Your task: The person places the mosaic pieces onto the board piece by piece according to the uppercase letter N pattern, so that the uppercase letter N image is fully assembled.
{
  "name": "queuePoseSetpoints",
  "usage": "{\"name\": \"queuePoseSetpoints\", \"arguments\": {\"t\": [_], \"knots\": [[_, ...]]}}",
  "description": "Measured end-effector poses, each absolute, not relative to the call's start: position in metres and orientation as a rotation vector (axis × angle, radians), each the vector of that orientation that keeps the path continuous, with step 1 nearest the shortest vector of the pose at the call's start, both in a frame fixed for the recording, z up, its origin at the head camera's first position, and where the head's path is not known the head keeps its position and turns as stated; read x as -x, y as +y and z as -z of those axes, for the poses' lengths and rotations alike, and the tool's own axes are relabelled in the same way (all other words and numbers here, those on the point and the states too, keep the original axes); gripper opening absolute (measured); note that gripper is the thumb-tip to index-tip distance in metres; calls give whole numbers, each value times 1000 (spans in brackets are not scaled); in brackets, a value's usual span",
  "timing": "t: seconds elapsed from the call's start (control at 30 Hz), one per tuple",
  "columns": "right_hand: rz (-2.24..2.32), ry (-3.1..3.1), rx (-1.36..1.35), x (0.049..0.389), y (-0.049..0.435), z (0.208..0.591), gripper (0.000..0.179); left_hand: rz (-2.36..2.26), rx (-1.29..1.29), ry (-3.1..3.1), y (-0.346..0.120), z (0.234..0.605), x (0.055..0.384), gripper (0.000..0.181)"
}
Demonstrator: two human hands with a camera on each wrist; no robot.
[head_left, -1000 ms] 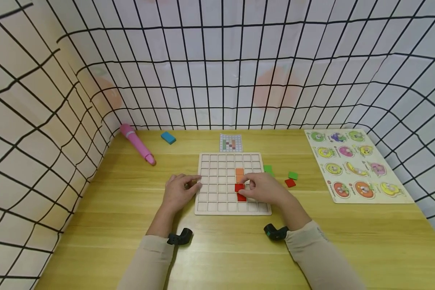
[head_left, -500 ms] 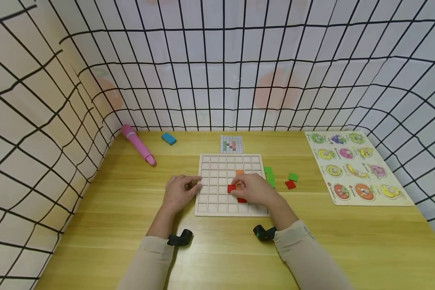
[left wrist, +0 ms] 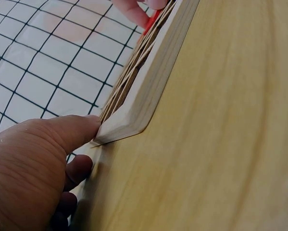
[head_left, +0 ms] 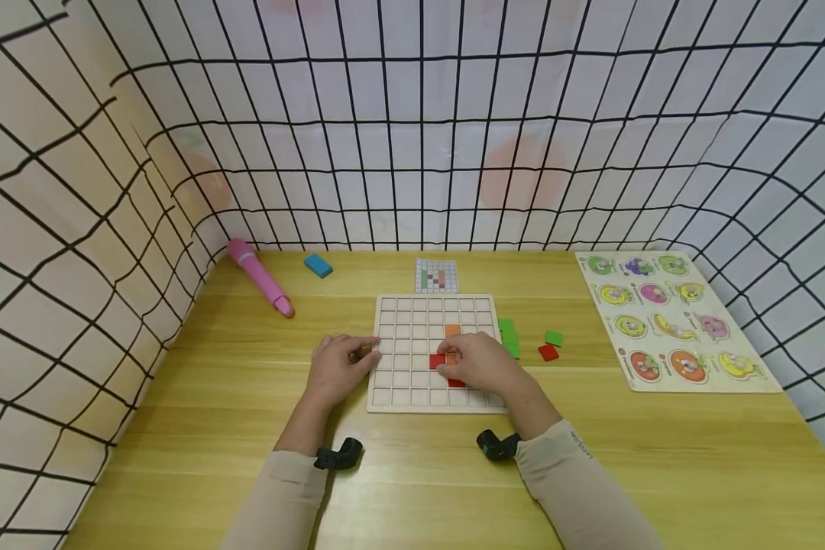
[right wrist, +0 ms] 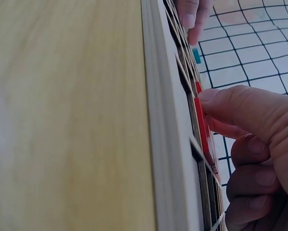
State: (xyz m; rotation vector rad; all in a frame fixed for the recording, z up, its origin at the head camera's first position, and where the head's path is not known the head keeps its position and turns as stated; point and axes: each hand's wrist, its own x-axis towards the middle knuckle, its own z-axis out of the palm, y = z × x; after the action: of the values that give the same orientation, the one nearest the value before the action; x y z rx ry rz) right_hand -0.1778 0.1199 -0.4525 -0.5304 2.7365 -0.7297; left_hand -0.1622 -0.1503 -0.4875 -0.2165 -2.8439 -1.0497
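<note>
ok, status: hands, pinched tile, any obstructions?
Left hand touching grid board, left side. Right hand pinching red tile on it, seating unclear. No obstruction visible.

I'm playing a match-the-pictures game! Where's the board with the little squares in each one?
Head: the grid board lies near the middle, slightly low, with the left hand at its edge.
Left wrist: the grid board slants from left of centre up to the top edge.
Right wrist: the grid board runs top to bottom, right of centre.
Shared landmark: the right hand, with red at its fingertips in all three.
</note>
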Motion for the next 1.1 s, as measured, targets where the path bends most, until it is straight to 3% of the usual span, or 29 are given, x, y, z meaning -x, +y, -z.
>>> {"name": "queuePoseSetpoints", "arguments": {"t": [0.4,1.1], "knots": [[935,2652,406,174,137,440,29,1059,200,-2846,-151,484,160,30],[898,2733,261,169,237,432,36,1030,214,-2841,-149,485,160,30]]}}
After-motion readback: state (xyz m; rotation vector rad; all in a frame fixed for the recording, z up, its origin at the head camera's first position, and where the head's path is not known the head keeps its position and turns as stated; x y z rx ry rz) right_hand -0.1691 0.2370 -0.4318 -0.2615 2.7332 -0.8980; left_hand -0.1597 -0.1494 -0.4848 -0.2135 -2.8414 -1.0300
